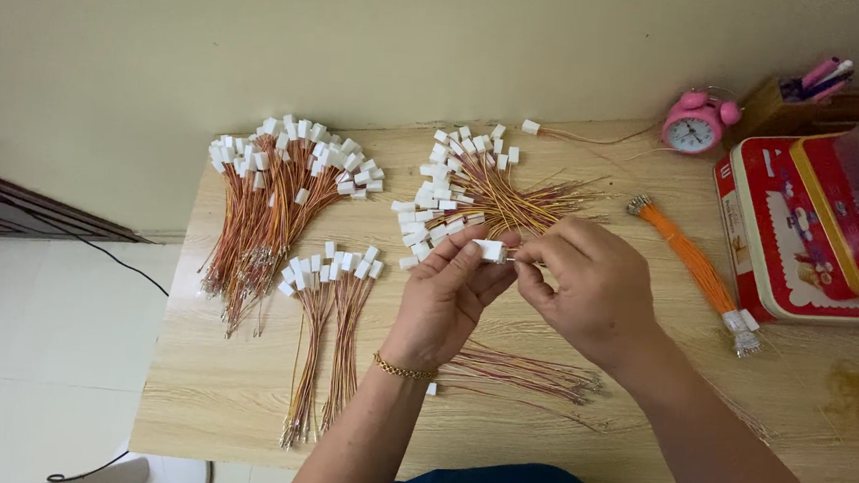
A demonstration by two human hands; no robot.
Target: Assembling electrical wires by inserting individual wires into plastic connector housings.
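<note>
My left hand (446, 296), with a gold bracelet on the wrist, pinches a small white plastic connector (489, 251) between thumb and fingers. My right hand (584, 284) meets it from the right, its fingertips pinched on a thin wire at the connector's end. Both hands hover over the middle of a wooden table (225, 397). A loose bunch of red and yellow wires (525, 372) lies under my forearms.
Bundles of wires with white connectors lie at the left (275, 194), lower left (328, 315) and centre back (471, 190). An orange wire bundle (693, 265), a red tin (792, 231), a pink alarm clock (695, 123) and a pen holder (799, 99) stand at the right.
</note>
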